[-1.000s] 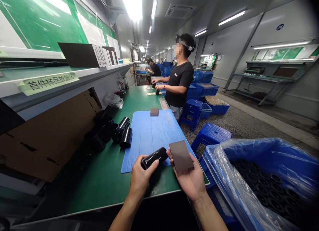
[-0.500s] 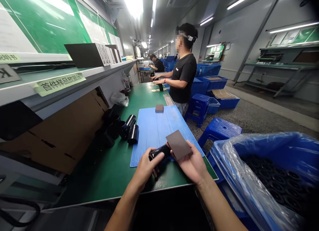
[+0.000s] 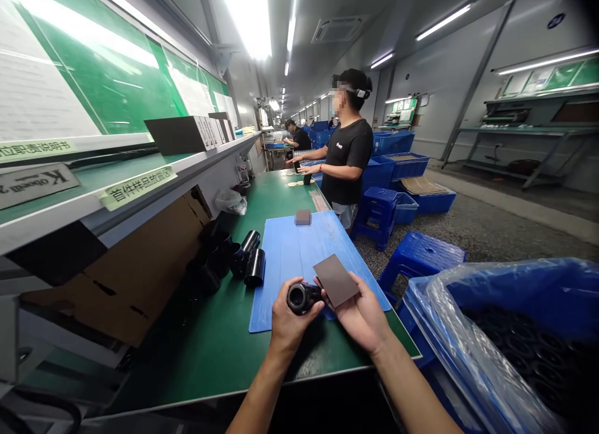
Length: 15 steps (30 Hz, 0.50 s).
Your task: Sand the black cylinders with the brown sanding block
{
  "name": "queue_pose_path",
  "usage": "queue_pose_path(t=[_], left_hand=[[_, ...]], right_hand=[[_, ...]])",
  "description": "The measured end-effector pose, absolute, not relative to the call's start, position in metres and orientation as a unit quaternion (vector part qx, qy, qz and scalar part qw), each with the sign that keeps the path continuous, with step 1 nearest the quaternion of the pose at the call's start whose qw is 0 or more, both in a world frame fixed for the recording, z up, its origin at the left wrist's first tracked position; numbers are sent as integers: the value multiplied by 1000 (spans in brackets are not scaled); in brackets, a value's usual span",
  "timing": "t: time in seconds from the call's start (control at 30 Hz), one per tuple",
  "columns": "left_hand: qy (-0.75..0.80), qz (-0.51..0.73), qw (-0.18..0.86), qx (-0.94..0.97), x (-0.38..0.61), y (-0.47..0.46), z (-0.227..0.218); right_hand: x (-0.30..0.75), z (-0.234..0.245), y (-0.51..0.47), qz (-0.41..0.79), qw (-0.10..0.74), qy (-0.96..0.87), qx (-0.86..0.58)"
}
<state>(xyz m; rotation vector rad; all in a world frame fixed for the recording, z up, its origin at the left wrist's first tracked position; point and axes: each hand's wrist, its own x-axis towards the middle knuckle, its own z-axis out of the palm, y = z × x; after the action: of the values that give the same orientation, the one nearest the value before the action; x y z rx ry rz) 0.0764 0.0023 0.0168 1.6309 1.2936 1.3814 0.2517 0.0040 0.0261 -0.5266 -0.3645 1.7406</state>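
Note:
My left hand (image 3: 289, 321) is wrapped round a glossy black cylinder (image 3: 304, 298), whose round, hollow-looking end faces me. On the upturned fingers and palm of my right hand (image 3: 365, 325) rests a thin brown square sheet (image 3: 336, 280), like sandpaper, with the thumb at its edge. The cylinder's far end meets the sheet's left side, where my right fingertips are partly hidden. Both hands are above the near edge of a blue mat (image 3: 292, 253). A small brown block or stack (image 3: 303, 217) sits at the mat's far end.
Several black cylinders (image 3: 255, 267) stand and lie left of the mat on the green table (image 3: 224, 334). A plastic-lined blue bin (image 3: 435, 296) of black round parts is at right, near blue stools (image 3: 421, 253). A co-worker (image 3: 349, 147) stands beyond; a shelf (image 3: 187, 162) overhangs left.
My left hand has turned the black cylinder so its round end points toward me. The brown sheet stays in my right hand. The whole view has shifted slightly downward in the picture.

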Motion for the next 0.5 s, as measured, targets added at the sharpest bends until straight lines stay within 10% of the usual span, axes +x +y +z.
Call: queue_pose_path(t=[0.27,0.5], left_hand=[[479,520,291,645,77,1,13],[454,538,277,654,86,-5,10]], right_hand=[[267,37,-27,402,662,-416,-476],[241,46,-82,-24,396,-766,-506]])
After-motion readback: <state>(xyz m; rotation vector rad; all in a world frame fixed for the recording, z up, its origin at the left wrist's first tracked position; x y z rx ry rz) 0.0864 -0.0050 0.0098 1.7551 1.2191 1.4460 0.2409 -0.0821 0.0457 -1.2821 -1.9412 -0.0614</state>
